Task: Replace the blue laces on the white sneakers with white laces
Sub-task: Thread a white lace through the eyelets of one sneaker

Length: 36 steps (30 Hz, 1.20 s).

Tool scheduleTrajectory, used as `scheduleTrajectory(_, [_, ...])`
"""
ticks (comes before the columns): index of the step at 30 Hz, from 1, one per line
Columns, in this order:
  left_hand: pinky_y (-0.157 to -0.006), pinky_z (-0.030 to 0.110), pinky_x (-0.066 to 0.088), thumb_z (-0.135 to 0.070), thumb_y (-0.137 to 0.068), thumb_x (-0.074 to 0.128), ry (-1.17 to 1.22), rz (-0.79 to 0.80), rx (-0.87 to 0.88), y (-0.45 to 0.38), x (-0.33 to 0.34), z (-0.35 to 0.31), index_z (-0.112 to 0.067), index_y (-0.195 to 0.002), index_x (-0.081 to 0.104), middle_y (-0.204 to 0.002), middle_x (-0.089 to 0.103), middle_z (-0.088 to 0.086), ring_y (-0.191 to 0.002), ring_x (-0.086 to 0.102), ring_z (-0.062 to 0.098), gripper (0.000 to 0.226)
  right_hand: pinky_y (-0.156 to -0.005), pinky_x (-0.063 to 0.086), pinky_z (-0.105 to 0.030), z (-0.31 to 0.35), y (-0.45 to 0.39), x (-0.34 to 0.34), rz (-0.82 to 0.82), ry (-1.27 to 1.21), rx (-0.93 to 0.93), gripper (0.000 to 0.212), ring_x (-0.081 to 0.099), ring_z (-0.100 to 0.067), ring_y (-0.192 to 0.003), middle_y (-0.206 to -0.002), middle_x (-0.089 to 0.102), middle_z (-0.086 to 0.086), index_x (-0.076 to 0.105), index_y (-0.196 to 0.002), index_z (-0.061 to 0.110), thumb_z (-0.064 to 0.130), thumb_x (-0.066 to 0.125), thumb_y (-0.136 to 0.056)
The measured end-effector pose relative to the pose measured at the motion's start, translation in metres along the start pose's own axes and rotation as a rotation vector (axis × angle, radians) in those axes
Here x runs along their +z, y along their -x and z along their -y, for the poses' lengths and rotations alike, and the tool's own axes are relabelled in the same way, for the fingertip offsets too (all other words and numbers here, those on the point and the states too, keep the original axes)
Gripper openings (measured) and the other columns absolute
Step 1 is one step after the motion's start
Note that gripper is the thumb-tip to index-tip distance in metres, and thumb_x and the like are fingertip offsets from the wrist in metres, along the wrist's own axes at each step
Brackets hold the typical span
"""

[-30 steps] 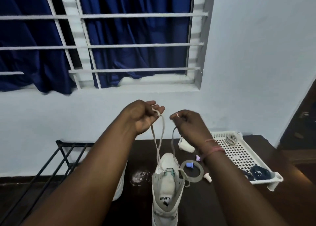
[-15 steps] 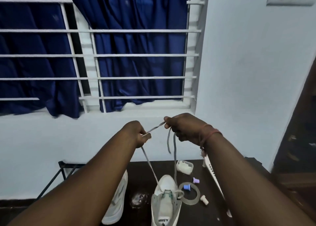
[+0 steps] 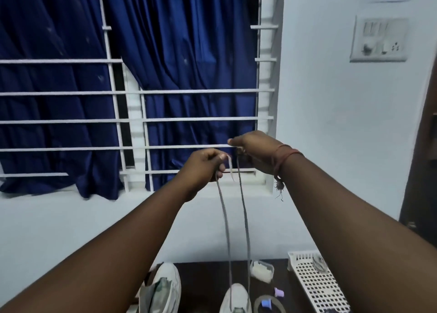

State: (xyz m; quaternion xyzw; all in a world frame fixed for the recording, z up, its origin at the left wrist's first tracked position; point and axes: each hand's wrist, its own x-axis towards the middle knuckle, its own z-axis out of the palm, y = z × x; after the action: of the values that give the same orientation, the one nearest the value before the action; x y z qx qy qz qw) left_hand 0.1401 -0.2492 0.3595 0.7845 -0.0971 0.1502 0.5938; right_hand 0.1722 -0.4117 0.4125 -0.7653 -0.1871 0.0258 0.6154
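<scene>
My left hand (image 3: pixel 205 165) and my right hand (image 3: pixel 254 150) are raised high in front of the window, each pinching one end of the white lace (image 3: pixel 225 230). Both strands hang taut and nearly parallel down to a white sneaker (image 3: pixel 236 298) at the bottom edge of the view. A short tip of lace sticks out below my left thumb. The second white sneaker (image 3: pixel 163 286) lies to the left on the dark table (image 3: pixel 203 282), partly behind my left forearm.
A white perforated tray (image 3: pixel 316 286) stands at the right of the table. A small white case (image 3: pixel 261 270), a tape ring (image 3: pixel 268 305) and little coloured caps (image 3: pixel 279 292) lie near the sneaker. Window bars (image 3: pixel 132 121) and blue curtains (image 3: pixel 184 52) are behind.
Both hands have risen higher and drawn the two lace ends up, so the strands now run straight and taut. The view has tilted upward, leaving only the sneaker's toe visible.
</scene>
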Motion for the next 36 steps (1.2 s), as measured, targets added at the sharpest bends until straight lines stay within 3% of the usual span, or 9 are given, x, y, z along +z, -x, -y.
scheduleTrajectory(3, [-0.056,0.023,0.043,-0.019,-0.103,0.056,0.263,-0.141,-0.093,-0.017,0.0,-0.019,-0.005,-0.106,0.068,-0.074,0.06,0.0,-0.058,0.051,0.01,0.019,-0.05,0.027,-0.028,0.016,-0.008,0.001,-0.054,-0.199,0.001,0.01,0.037,-0.016,-0.047,-0.063,0.048,-0.007,0.047,-0.079,0.009,0.003,0.044,-0.087])
scheduleTrajectory(5, [-0.056,0.022,0.043,-0.014,-0.104,0.051,0.423,-0.213,-0.122,-0.03,0.002,-0.033,-0.003,-0.105,0.067,-0.078,0.065,0.002,-0.057,0.052,0.008,0.019,-0.049,0.035,-0.028,0.021,-0.013,0.0,-0.147,-0.179,-0.049,0.016,0.044,-0.017,-0.049,-0.069,0.056,-0.011,0.052,-0.091,0.005,0.0,0.037,-0.095])
scheduleTrajectory(9, [-0.048,0.024,0.033,-0.025,-0.107,0.044,0.303,-0.351,-0.091,-0.049,0.008,-0.047,-0.009,-0.096,0.071,-0.074,0.06,0.0,-0.053,0.041,0.011,0.032,-0.049,0.05,-0.029,0.025,-0.015,0.007,-0.175,-0.2,-0.152,0.013,0.054,-0.02,-0.05,-0.073,0.062,-0.019,0.049,-0.094,0.003,-0.005,0.04,-0.099])
scheduleTrajectory(14, [-0.049,0.021,0.043,-0.023,-0.108,0.038,0.244,-0.243,-0.03,-0.054,0.026,-0.068,-0.006,-0.1,0.066,-0.067,0.06,0.006,-0.046,0.054,0.011,0.035,-0.044,0.053,-0.026,0.027,-0.019,0.002,-0.22,-0.226,-0.207,0.012,0.063,-0.019,-0.047,-0.071,0.067,-0.022,0.059,-0.092,-0.005,0.004,0.068,-0.09])
scheduleTrajectory(18, [-0.056,0.01,0.05,-0.017,-0.103,0.055,0.205,-0.299,0.036,-0.058,0.035,-0.081,-0.009,-0.102,0.074,-0.085,0.074,0.004,-0.071,0.066,0.009,0.02,-0.053,0.058,-0.029,0.03,-0.019,-0.008,-0.352,-0.267,-0.215,0.017,0.062,-0.02,-0.054,-0.069,0.068,-0.017,0.067,-0.087,-0.004,0.009,0.077,-0.082])
scheduleTrajectory(22, [-0.082,0.034,0.061,-0.015,-0.083,0.081,0.266,-0.352,-0.019,-0.066,0.031,-0.077,-0.013,-0.084,0.079,-0.081,0.078,0.007,-0.077,0.073,0.022,0.003,-0.061,0.06,-0.026,0.03,-0.021,-0.011,-0.377,-0.371,-0.189,0.009,0.063,-0.019,-0.058,-0.073,0.068,-0.017,0.069,-0.09,-0.008,0.0,0.068,-0.088])
scheduleTrajectory(26, [-0.078,0.034,0.06,-0.019,-0.082,0.082,0.234,-0.396,0.004,-0.063,0.029,-0.074,-0.016,-0.082,0.08,-0.077,0.076,0.005,-0.066,0.064,0.016,0.004,-0.05,0.053,-0.023,0.031,-0.021,-0.017,-0.441,-0.289,-0.169,0.009,0.055,-0.012,-0.048,-0.064,0.064,-0.006,0.072,-0.081,0.004,0.006,0.068,-0.089])
scheduleTrajectory(29, [-0.075,0.031,0.059,-0.017,-0.089,0.076,0.221,-0.342,0.01,-0.058,0.03,-0.076,-0.012,-0.093,0.079,-0.079,0.073,0.007,-0.067,0.06,0.017,0.007,-0.061,0.051,-0.027,0.029,-0.025,-0.019,-0.524,-0.116,-0.207,0.007,0.055,-0.011,-0.052,-0.059,0.065,0.004,0.076,-0.075,0.015,0.016,0.076,-0.083])
scheduleTrajectory(36, [-0.056,0.021,0.051,-0.011,-0.089,0.074,0.234,-0.279,0.025,-0.055,0.03,-0.078,-0.007,-0.093,0.077,-0.076,0.071,0.008,-0.064,0.06,0.015,0.007,-0.068,0.062,-0.042,0.032,-0.021,-0.016,-0.546,-0.245,-0.219,0.02,0.067,-0.022,-0.051,-0.071,0.07,-0.009,0.066,-0.094,0.004,-0.003,0.075,-0.078])
